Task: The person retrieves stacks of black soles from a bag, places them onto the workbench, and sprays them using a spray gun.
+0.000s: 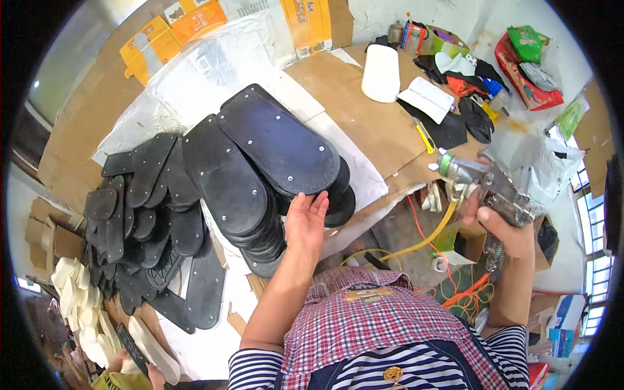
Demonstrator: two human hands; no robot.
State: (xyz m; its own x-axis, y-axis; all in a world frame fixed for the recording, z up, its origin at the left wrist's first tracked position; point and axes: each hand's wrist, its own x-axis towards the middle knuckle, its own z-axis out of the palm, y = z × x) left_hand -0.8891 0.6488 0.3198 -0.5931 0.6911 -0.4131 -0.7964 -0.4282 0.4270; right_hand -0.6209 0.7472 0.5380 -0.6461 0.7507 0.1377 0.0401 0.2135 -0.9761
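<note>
My right hand (495,220) is wrapped round the grip of a metal spray gun (504,188) with a green ring near its nozzle, which points left toward the table. My left hand (305,221) has its fingers stretched out, palm partly showing. Its fingertips reach the near rounded end of a black panel (283,140) dotted with small metal studs; whether they touch or lift it is unclear. This panel tops one stack. A second stack of similar black panels (227,179) stands close on its left.
A loose heap of black panels (156,227) spreads left, with cream sole-shaped pieces (97,325) below it. Another person's hand (156,376) is at lower left. A yellow hose (422,240) hangs under the gun. A white panel (381,73), notebook (427,99) and yellow cutter (426,138) lie at the back.
</note>
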